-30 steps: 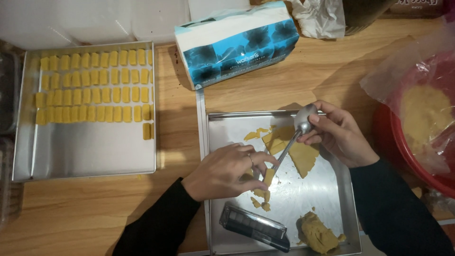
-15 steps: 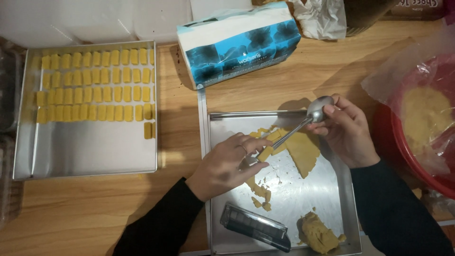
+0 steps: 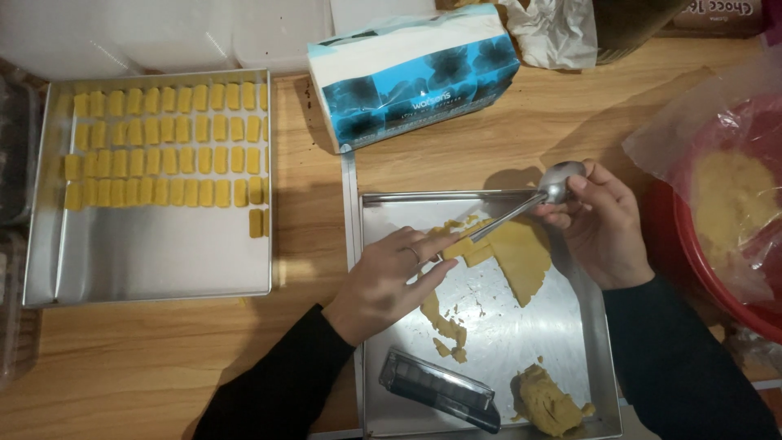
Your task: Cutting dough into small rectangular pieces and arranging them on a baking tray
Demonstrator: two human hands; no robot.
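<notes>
Wooden table carries two metal trays; tissue pack; red bowl.

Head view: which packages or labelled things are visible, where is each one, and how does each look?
Tissue pack: top centre on the wooden table, soft rectangular block, white and blue with dark flower shapes.
Brown box: top right corner, mostly cut off, brown with pale print.
Clear plastic bag: right edge, over a red bowl, holding yellow dough.

bare tray floor mid-right, black case blocking front
</notes>
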